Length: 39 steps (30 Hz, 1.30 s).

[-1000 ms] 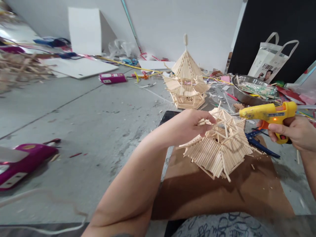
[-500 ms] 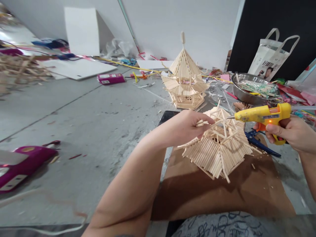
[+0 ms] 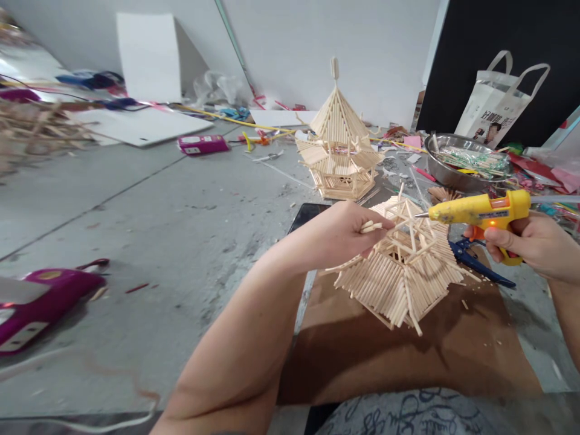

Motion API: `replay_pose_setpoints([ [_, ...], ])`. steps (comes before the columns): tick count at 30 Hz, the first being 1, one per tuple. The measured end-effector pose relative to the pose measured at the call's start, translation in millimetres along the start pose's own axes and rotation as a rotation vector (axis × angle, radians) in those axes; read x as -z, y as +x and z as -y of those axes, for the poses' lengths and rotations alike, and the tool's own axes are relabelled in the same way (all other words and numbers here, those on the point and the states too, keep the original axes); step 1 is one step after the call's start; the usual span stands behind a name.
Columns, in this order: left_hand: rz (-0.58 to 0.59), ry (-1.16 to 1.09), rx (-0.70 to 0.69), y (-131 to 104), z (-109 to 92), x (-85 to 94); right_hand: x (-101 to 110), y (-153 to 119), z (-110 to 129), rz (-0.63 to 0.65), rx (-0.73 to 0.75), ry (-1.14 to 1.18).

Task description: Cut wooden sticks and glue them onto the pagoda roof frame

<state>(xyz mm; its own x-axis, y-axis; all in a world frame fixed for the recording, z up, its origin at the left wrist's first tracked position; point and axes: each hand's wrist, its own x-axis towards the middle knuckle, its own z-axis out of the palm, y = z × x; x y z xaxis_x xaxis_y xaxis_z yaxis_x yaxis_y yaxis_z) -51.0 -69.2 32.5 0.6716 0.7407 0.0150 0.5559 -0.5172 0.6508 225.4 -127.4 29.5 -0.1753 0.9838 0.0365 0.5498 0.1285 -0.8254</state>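
A yellow hot glue gun (image 3: 475, 208) with an orange light is gripped by my right hand (image 3: 525, 241). Its nozzle points left, over the top of a wooden stick roof model (image 3: 394, 290) on brown paper. My left hand (image 3: 353, 232) is closed at the model's left side, pinching short wooden sticks (image 3: 370, 227) whose ends show between the fingers. The fingertips partly hide behind the hand. Beyond the model stands a taller stick pagoda (image 3: 342, 145) with a pointed roof. Blue-handled cutters (image 3: 483, 264) lie right of the model, below the glue gun.
A metal bowl (image 3: 471, 169) of wrapped sticks stands at the right, before a white tote bag (image 3: 496, 109). Two purple power strips (image 3: 49, 302) lie at the left and farther back. A dark phone-like slab (image 3: 308, 214) is behind my left wrist. Brown paper (image 3: 408, 368) covers the near surface.
The glue gun and my right hand have shifted very slightly left, bringing the nozzle a little nearer to my left fingers. My left hand and the stick model stay nearly still.
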Motion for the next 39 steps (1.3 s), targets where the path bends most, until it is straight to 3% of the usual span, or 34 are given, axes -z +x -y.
replay_pose_setpoints([
  [39, 0.005, -0.035, 0.029, 1.5, 3.4, 2.2, -4.9, 0.7, 1.3, 0.033, -0.044, 0.037],
])
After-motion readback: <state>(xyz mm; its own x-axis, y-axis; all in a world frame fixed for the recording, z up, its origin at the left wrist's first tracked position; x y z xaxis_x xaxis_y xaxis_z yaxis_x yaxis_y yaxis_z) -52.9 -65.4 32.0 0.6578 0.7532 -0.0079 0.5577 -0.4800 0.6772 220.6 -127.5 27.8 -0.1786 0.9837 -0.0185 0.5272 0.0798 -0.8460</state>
